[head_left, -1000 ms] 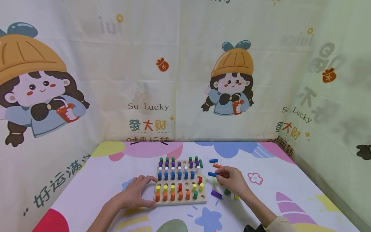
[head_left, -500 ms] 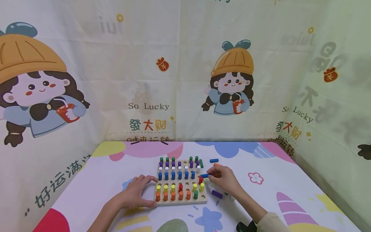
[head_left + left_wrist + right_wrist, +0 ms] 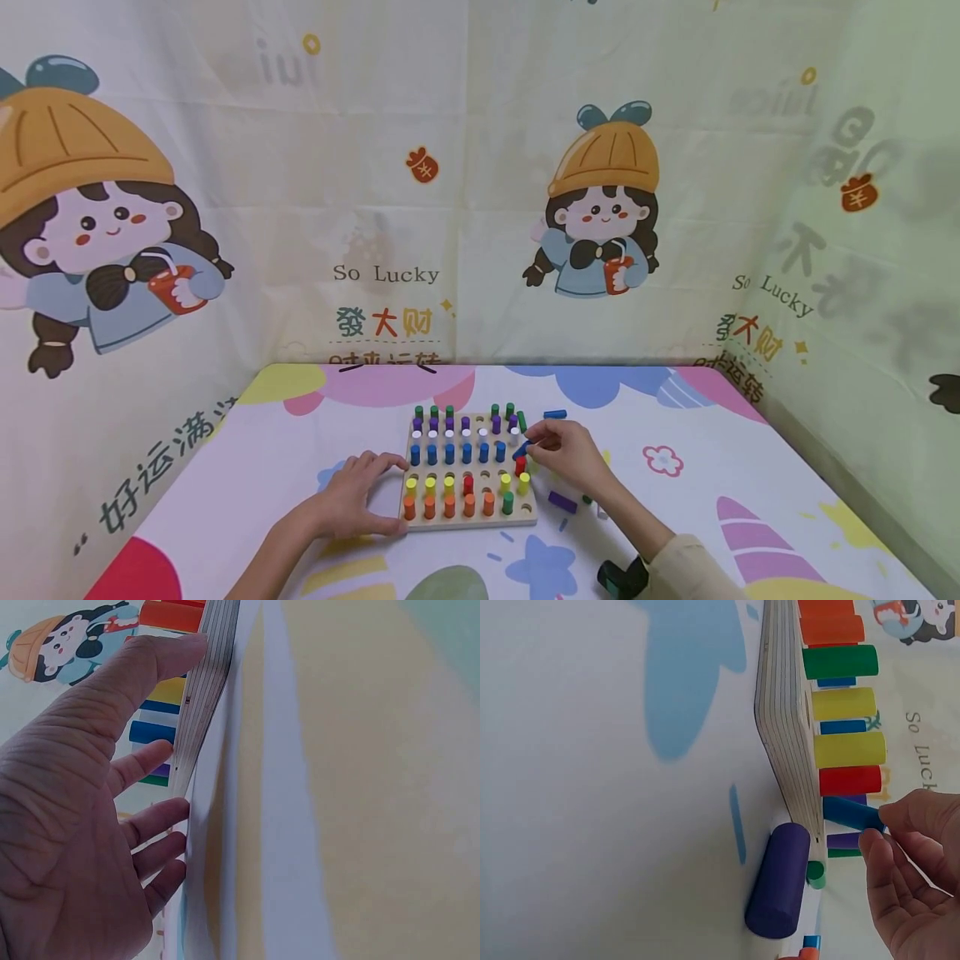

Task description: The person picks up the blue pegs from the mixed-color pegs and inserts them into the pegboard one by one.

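A wooden pegboard [image 3: 465, 527] carries rows of coloured pegs: green, purple, white, blue, yellow and orange, with a few red. My left hand [image 3: 348, 496] touches the board's left side with thumb and index finger; its other fingers [image 3: 157, 855] are extended beside the edge in the left wrist view. Between thumb and fingertips my right hand [image 3: 570, 454] pinches a blue peg [image 3: 851, 813]. That peg tilts at the right end of the blue row, its lower end at the board, just behind a red peg [image 3: 850, 781]. The hole under it is hidden.
Loose pegs lie right of the board: a purple one [image 3: 562, 502], a green one [image 3: 522, 421] beside its edge, a blue one [image 3: 555, 414] farther back. More are partly hidden under the right forearm. A black device [image 3: 622, 577] sits at the right wrist.
My right hand has carried the blue peg leftward from the loose pegs to the board's right edge, and the peg has tilted. The left hand has stayed at the board.
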A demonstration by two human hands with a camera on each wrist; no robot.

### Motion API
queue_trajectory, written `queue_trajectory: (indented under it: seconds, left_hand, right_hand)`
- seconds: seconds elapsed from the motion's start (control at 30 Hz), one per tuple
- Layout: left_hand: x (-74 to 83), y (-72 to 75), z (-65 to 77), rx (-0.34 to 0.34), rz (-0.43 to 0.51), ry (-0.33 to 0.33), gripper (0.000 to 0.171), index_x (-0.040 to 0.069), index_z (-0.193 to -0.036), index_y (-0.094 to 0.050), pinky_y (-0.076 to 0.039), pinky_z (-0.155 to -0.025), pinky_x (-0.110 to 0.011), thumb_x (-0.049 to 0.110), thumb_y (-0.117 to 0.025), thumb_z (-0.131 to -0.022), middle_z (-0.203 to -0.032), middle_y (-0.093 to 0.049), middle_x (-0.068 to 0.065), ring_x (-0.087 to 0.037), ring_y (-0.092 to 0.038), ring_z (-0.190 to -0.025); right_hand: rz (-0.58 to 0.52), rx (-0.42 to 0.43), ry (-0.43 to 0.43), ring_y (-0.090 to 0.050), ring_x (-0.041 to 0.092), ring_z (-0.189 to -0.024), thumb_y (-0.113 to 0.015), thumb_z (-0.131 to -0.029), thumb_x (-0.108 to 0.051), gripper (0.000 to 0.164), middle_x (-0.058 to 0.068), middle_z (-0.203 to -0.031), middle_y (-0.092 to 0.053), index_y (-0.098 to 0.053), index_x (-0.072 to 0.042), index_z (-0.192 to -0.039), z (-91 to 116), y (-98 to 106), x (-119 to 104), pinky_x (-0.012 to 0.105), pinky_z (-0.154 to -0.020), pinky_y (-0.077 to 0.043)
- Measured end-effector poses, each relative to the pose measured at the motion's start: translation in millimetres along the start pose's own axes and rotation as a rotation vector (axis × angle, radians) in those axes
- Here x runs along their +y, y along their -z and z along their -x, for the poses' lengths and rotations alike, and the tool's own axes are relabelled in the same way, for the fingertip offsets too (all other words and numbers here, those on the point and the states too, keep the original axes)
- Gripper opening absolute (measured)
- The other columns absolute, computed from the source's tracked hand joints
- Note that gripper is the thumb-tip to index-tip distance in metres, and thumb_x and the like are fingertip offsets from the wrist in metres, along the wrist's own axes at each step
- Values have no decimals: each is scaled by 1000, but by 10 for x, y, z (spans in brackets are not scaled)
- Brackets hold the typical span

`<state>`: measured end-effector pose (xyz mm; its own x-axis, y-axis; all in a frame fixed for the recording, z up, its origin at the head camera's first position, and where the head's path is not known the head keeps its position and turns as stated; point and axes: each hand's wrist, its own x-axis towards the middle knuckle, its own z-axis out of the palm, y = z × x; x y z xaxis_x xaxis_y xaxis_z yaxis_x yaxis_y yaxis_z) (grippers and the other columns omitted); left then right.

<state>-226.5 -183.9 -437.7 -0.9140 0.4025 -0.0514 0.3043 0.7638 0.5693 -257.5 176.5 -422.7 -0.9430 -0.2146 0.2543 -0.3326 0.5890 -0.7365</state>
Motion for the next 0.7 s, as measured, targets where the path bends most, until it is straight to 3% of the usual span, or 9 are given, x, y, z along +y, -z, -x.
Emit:
queue_trajectory:
  seconds: [0.4, 0.7]
  left_hand:
    - [28, 4, 3, 5, -1, 22, 72, 33, -131, -53, -41, -97, -68, 47, -91, -72, -128, -51, -6, -31, -44, -115]
    - [50, 14, 13, 3, -8, 25, 71, 33, -131, -53, -41, -97, -68, 47, -90, -72, -128, -51, -5, -31, -44, -115]
  right_hand:
    - [-39, -5, -9, -67, 14, -82, -77, -89, -2, 16, 3, -95, -72, -71, -3, -104, -12, -33, -52, 24, -75, -57]
    - [-30, 52, -67, -67, 15, -84, -78, -89, -5, 16, 1, -93, -72, -72, -2, -103, -6, 140, 83, 22, -73, -55]
